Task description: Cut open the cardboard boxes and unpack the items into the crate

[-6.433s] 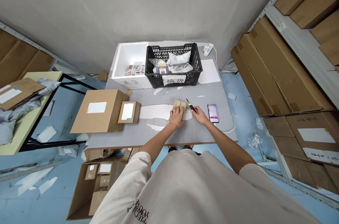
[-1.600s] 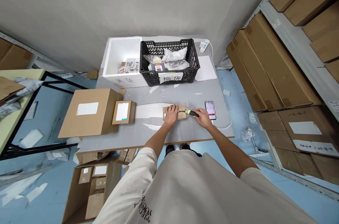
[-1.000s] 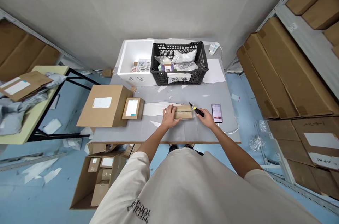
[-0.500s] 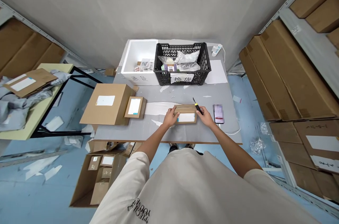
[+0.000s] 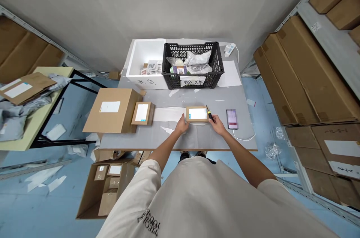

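A small cardboard parcel (image 5: 197, 114) with a white label facing up lies flat on the grey table (image 5: 180, 136). My left hand (image 5: 181, 127) touches the parcel's near left corner with bent fingers. My right hand (image 5: 217, 124) is closed round a black and yellow utility knife (image 5: 209, 113), whose tip points away from me beside the parcel's right edge.
A phone (image 5: 232, 119) on a white cable lies right of my hand. A medium box (image 5: 113, 110) and a small labelled box (image 5: 142, 113) stand at left. A black crate (image 5: 194, 63) and a white foam box (image 5: 144, 62) sit at the back. Shelves of cartons flank the table.
The parcel was turned over from its taped side to its label side and now lies flat. My left hand slid from its top to its near corner; the knife stayed in my right hand.
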Motion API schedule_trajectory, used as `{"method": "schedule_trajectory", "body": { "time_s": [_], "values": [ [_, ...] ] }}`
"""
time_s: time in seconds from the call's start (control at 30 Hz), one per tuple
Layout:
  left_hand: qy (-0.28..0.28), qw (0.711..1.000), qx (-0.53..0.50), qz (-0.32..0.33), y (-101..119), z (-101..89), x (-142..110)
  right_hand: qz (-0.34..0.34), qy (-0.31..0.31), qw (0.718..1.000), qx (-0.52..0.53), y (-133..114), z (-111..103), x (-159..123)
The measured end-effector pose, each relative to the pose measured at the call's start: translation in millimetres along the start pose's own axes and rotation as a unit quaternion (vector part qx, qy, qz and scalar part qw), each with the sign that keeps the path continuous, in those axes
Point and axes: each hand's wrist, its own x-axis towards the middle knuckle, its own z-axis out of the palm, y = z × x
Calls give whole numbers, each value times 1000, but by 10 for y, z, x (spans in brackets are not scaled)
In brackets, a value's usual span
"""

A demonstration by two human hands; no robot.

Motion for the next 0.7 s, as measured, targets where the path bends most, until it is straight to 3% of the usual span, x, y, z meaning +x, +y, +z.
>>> {"method": "schedule_trajectory", "body": {
  "time_s": [0.1,0.3,0.43,0.57,0.7],
  "values": [
    [-9,1000,-1,10,52,-12,-15,3,-2,1000,-2,-59,26,4],
    [89,996,-6,6,213,-116,-21,-30,26,999,26,-178,-49,40],
    [85,996,10,8,265,-118,-14,-23,27,999,16,-214,-72,58],
    [84,996,12,26,276,-65,-38,-15,29,999,10,-221,-68,43],
    [140,983,85,81,282,-91,-132,-10,28,1000,-2,-227,-117,40]
  ]
}}
